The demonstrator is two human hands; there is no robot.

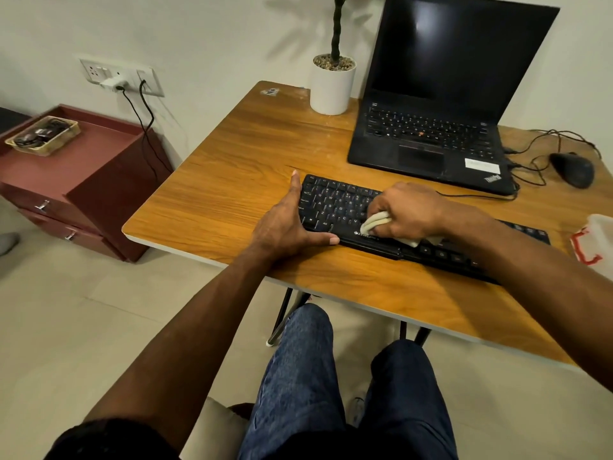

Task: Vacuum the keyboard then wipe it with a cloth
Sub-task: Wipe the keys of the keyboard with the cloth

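Left hand [288, 224], fingers straight, braces the keyboard [335, 207] at its left end against sliding on the bench [232, 167], while right hand [409, 210] grips the bunched cloth [376, 223], wiping the near keys.

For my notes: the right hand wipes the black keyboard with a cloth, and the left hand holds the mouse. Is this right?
Not quite. In the head view the left hand steadies the keyboard's left end; the mouse lies untouched by the laptop. The right hand does wipe with the cloth.
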